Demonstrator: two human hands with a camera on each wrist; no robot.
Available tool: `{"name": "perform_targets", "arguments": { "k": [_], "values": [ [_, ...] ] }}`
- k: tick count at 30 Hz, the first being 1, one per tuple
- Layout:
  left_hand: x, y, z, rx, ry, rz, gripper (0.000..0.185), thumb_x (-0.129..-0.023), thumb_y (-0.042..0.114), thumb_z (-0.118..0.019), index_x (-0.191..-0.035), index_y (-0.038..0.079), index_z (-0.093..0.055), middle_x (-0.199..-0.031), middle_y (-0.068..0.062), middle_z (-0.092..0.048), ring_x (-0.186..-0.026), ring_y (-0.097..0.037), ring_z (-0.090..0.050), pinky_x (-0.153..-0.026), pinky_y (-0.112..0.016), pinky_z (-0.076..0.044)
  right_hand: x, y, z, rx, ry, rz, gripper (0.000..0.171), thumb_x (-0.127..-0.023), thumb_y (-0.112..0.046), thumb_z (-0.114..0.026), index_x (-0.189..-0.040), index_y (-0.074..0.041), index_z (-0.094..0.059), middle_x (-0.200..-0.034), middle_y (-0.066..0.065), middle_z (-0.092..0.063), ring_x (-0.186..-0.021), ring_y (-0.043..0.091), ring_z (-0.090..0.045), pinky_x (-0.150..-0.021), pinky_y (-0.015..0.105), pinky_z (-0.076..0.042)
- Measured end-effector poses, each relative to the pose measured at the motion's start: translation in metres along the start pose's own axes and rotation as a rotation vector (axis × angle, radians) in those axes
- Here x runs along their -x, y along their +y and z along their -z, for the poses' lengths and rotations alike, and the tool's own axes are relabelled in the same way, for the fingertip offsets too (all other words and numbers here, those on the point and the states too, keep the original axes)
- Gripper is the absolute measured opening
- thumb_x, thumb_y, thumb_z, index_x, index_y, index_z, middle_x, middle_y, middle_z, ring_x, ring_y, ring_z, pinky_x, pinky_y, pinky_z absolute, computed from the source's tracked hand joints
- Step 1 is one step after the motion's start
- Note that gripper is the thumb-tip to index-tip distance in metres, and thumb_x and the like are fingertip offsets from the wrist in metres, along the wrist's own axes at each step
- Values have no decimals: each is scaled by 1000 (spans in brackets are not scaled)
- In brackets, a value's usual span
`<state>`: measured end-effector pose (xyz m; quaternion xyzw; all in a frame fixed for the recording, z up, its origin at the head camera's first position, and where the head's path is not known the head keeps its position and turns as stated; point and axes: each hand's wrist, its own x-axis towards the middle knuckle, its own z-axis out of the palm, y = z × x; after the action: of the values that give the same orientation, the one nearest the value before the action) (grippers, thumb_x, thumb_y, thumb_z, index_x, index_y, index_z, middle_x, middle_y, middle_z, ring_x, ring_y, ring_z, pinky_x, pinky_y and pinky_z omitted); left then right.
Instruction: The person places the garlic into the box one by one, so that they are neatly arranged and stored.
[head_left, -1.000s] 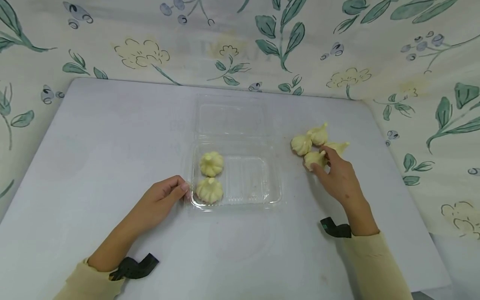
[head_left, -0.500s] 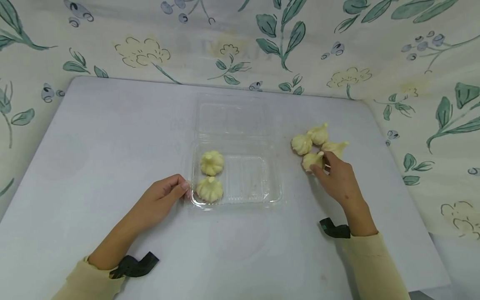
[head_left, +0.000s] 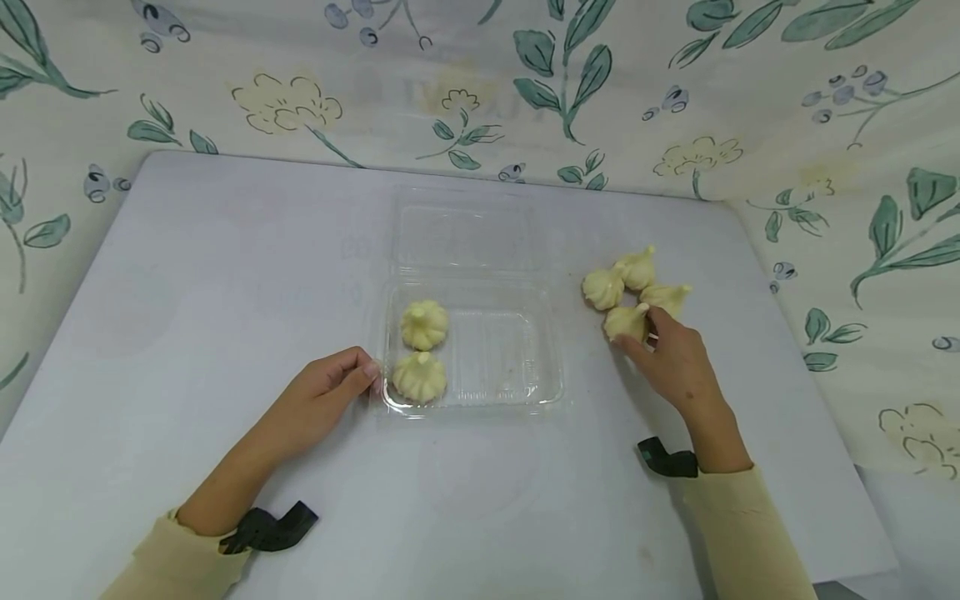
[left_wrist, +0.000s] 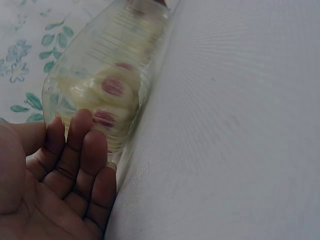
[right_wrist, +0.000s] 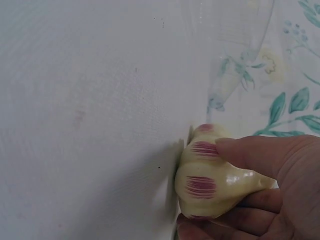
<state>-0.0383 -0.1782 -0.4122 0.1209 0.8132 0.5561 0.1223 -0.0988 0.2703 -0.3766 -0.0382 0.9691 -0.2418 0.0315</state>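
Two garlic bulbs (head_left: 422,350) boxed; right hand (head_left: 675,357) pinches the nearest garlic bulb (head_left: 626,322); left hand (head_left: 326,392), fingers relaxed, steadies clamshell tray (head_left: 540,367). Pick-up underway; next likely lift.

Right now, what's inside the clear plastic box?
Two garlic bulbs sit in the left side of the clear plastic box; the right side shows only bare plastic. What is under the bulbs is covered.

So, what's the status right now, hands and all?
Left hand steadies tray, two garlic bulbs inside. Right hand grips bulb from pile. Nothing in the way.
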Motion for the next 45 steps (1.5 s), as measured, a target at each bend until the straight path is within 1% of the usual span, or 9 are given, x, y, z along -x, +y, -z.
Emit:
{"name": "perform_targets", "arguments": {
  "k": [5,9,14,21,26,31,35,40,45],
  "values": [
    [0,1,1,5,0,0,26,-103,31,-47,-89,14,-60,-87,-2,-60,-84,-19,-52,-74,-27,-41,0,0,-1,-4,-17,-20,52,-93,-33,-65,-126,3,-48,-122,27,-58,-108,43,-59,-85,53,-49],
    [0,1,1,5,1,7,26,-103,31,-47,-89,14,-60,-87,-3,-60,-84,-19,-52,-73,-27,-41,0,1,-1,0,-23,-35,51,-92,-30,-67,-126,3,-47,-121,27,-58,-108,42,-59,-85,52,-49],
    [0,2,1,4,1,5,26,-103,30,-47,-89,13,-60,-86,-4,-59,-85,-20,-52,-74,-26,-41,0,0,-1,-12,-7,-32,48,-91,-28,-69,-121,3,-49,-122,28,-58,-108,42,-60,-85,52,-49],
    [-1,4,2,18,-12,2,26,-103,29,-47,-89,12,-59,-88,-5,-59,-86,-20,-53,-75,-26,-42,1,1,-2,-34,4,-36,48,-92,-31,-67,-121,2,-49,-125,28,-57,-111,40,-59,-87,50,-49],
    [0,4,2,14,-15,-12,26,-104,27,-46,-89,10,-59,-87,-5,-59,-86,-20,-52,-75,-26,-42,2,1,-3,-32,22,-30,49,-92,-34,-67,-121,3,-50,-123,28,-58,-111,39,-59,-87,49,-50],
    [0,4,1,11,-9,1,26,-103,29,-47,-90,11,-60,-87,-4,-59,-86,-19,-52,-75,-26,-42,3,2,-3,-42,36,-39,53,-91,-38,-67,-121,2,-51,-123,27,-59,-110,39,-60,-86,49,-50],
    [0,3,1,11,-9,11,26,-103,30,-47,-90,12,-60,-87,-3,-59,-86,-19,-52,-75,-26,-42,5,2,-3,-43,42,-55,52,-90,-39,-67,-121,1,-52,-122,26,-59,-111,38,-60,-86,48,-50],
    [1,1,1,15,-14,-12,25,-103,28,-47,-89,11,-60,-87,-5,-59,-85,-19,-52,-75,-26,-42,6,3,-4,-36,59,-51,51,-90,-38,-69,-119,1,-53,-120,26,-61,-108,38,-61,-85,48,-51],
    [1,0,1,14,-6,-18,25,-103,27,-48,-88,11,-59,-86,-4,-59,-84,-19,-52,-74,-25,-42,6,2,-5,-25,70,-68,56,-88,-42,-70,-121,1,-54,-118,24,-62,-107,36,-62,-84,48,-51]
  ]
}}
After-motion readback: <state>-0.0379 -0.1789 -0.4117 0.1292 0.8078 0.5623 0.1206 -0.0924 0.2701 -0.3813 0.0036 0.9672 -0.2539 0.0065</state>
